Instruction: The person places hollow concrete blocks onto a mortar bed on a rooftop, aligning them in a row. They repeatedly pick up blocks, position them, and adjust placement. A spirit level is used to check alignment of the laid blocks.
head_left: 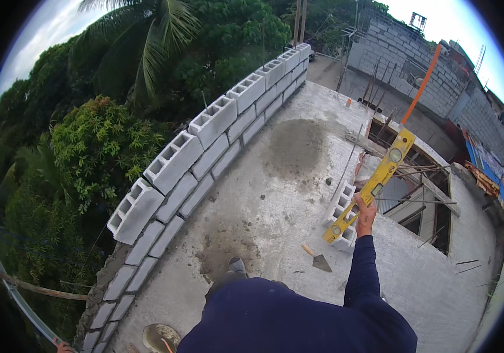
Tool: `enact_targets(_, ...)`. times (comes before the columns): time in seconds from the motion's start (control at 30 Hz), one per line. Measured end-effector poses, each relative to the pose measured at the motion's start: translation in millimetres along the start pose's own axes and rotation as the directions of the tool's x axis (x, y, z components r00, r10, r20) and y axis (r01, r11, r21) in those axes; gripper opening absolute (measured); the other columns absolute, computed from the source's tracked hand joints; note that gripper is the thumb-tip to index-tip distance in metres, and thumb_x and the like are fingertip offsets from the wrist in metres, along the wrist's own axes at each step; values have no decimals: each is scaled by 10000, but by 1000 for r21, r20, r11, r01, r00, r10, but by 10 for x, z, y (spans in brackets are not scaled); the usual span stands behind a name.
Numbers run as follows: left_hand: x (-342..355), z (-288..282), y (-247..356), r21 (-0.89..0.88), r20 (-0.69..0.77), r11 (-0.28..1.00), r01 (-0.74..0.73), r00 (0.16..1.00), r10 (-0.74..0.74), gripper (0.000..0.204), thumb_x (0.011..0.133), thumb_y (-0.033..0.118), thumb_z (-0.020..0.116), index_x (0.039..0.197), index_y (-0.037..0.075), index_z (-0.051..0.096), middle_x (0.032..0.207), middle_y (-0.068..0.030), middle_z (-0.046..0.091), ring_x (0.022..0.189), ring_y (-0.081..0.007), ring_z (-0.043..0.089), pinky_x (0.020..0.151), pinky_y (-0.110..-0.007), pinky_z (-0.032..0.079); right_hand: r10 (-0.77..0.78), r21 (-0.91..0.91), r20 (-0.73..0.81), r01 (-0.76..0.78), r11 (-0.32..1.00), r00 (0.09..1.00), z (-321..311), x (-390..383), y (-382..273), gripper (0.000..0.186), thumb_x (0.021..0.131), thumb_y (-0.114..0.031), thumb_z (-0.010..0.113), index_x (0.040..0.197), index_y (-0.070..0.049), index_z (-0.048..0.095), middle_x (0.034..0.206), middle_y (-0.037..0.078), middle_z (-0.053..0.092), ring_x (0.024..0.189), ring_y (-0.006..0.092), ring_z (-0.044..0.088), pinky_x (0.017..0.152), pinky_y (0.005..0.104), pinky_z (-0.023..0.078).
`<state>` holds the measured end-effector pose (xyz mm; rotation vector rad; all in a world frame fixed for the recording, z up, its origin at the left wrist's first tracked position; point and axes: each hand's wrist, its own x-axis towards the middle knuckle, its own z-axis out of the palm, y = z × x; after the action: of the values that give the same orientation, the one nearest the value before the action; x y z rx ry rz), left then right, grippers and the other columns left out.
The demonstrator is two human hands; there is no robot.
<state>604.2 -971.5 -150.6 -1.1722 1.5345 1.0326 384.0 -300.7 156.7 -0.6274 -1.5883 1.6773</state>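
In my right hand (366, 215) is a long yellow spirit level (380, 175), gripped near its lower end and held slanting up to the right. Below and behind that end, several hollow concrete blocks (346, 193) stand on the slab. A trowel (321, 262) with a wooden handle lies to the left of my right forearm. At the bottom left edge, only fingers show of what seems to be my left hand (64, 346), close to the block wall (205, 157); whether they hold anything is hidden. The wall's top course has open hollow cells.
A bucket (159, 336) stands by the wall at the lower left. Damp grey mortar stains (296, 147) mark the concrete slab. To the right gapes a framed floor opening (413, 220) with boards and rebar. Trees (102, 141) grow beyond the wall. An orange pipe (422, 85) rises behind the level.
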Motion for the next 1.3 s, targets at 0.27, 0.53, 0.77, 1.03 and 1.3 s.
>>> enact_targets(0.27,-88,-727,5556,676,81,432,-597,643,762,265,755,280,570,932,104,659,875,-128,663,838,-275,634,752,-345,487,154,-354,-253,-240,904,955,79,-62,805,241,744,-78,699,935,-45,557,782,0,588,659,102,536,610,240,432)
enact_targets(0.53,-489,761,8845,276,59,565,-777,601,797,329,847,256,540,1132,92,542,863,-66,643,577,-153,610,474,-276,445,305,-383,-311,-412,827,900,802,1474,1702,242,703,-52,691,917,-5,587,799,34,614,694,136,564,659,270,454)
enact_targets(0.77,-373,2333,8784,471,213,786,-400,916,339,280,819,255,558,1029,84,629,975,-106,654,791,-236,652,630,-342,513,347,-487,-29,-316,814,937,1703,4144,1744,277,702,-131,705,931,2,625,813,79,662,728,158,614,692,290,473)
enact_targets(1.03,604,3343,10273,825,346,442,-352,933,97,385,810,274,553,1169,138,549,1140,-84,586,980,-270,592,784,-372,485,347,-627,-111,-336,703,931,1924,6273,2269,287,678,-130,708,908,19,621,783,112,658,729,182,622,687,305,474)
enact_targets(1.3,122,5269,15197,776,631,-442,-451,580,516,295,762,303,548,978,138,661,1008,-142,631,946,-303,602,829,-408,471,286,-567,-351,-445,693,892,2174,7725,2507,274,679,-107,715,905,10,613,753,88,639,698,168,594,666,305,466)
